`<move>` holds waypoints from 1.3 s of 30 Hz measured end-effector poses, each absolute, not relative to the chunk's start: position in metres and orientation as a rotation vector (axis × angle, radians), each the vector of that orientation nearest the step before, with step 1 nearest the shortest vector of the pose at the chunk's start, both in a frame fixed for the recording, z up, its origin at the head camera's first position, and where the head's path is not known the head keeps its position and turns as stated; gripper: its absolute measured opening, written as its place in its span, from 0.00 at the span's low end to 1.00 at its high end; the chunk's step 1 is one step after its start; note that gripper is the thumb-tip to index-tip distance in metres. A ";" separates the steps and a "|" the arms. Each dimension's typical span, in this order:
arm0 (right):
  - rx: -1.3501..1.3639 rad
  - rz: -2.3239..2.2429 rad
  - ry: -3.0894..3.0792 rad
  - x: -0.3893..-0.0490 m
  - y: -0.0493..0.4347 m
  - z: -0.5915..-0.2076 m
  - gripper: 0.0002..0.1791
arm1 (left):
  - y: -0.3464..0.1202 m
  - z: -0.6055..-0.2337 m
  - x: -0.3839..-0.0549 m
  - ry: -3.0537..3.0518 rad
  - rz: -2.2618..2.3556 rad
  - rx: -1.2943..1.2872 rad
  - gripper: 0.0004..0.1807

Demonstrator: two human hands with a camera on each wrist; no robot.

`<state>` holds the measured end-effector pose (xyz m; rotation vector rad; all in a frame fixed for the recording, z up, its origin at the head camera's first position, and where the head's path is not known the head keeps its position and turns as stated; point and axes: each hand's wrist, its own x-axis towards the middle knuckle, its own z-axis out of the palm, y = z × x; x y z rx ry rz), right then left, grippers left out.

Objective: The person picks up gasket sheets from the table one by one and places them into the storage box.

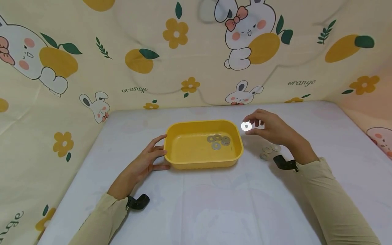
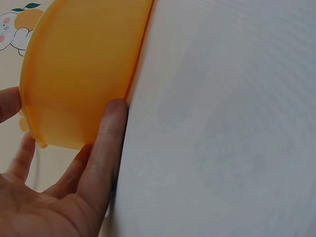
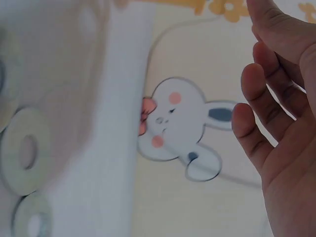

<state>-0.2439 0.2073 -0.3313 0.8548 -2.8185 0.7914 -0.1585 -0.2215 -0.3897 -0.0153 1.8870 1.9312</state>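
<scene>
A yellow plastic tray (image 1: 188,146) stands on the table, with several flat metal washers (image 1: 225,142) lying in its right half. My left hand (image 1: 144,164) rests against the tray's left end, its fingers mostly straight. In the left wrist view, the thumb (image 2: 112,128) lies along the tray's outer wall while other fingers touch the rim side. Just beyond the tray's right rim, my right hand (image 1: 271,128) pinches one washer (image 1: 246,129) upright above the table. That held washer is out of sight in the right wrist view.
Several more washers (image 1: 267,149) lie on the white tablecloth (image 1: 208,204) under the right wrist. A printed cloth backdrop (image 1: 165,78) rises behind the table and at both sides. Black wrist cameras (image 1: 138,202) sit on both wrists.
</scene>
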 end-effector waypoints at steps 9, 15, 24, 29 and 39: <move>0.985 0.828 -2.747 -0.243 0.193 -0.330 0.20 | -0.224 -0.392 -0.160 1.872 1.945 0.014 0.35; 0.991 0.890 -2.741 -0.248 0.186 -0.332 0.20 | -0.222 -0.391 -0.160 1.857 1.939 0.009 0.35; 1.117 0.967 -2.726 -0.259 0.157 -0.339 0.19 | -0.223 -0.390 -0.161 1.876 1.939 -0.013 0.35; 1.147 0.962 -2.766 -0.260 0.141 -0.339 0.20 | -0.223 -0.390 -0.161 1.875 1.946 -0.014 0.35; 1.232 1.013 -2.823 -0.258 0.112 -0.343 0.18 | -0.223 -0.390 -0.160 1.856 1.954 -0.012 0.35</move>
